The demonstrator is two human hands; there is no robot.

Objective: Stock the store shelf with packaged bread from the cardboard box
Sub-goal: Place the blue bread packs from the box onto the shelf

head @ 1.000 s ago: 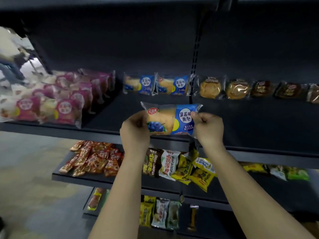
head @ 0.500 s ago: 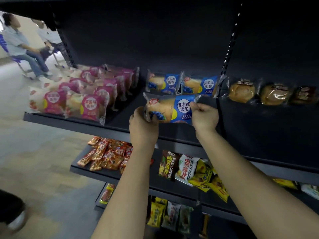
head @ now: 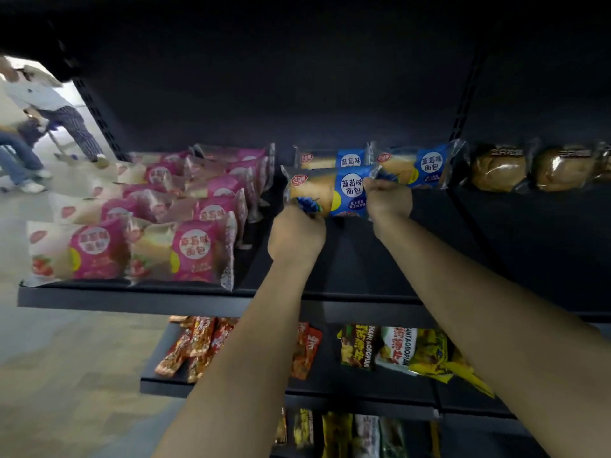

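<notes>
The person has the blueberry bread pack [head: 330, 190] pinched at both ends: left hand [head: 296, 236] curled round the lower left corner, right hand [head: 388, 198] clamped on the right seal. The pack is low over the top shelf [head: 347, 269], toward the back edge and right in front of the two blue packs [head: 426, 165] lined up along the back; can't tell if it's touching down yet. Progress-wise, the left end looks well filled with pink strawberry packs [head: 185, 209], rows running from back to front edge, and round buns [head: 499, 166] sit along the back toward the right. The blue section has just that back row plus this one, with bare shelf out to the front edge, so probably plenty left to stock. The cardboard box isn't in view, so no idea what's left in it
</notes>
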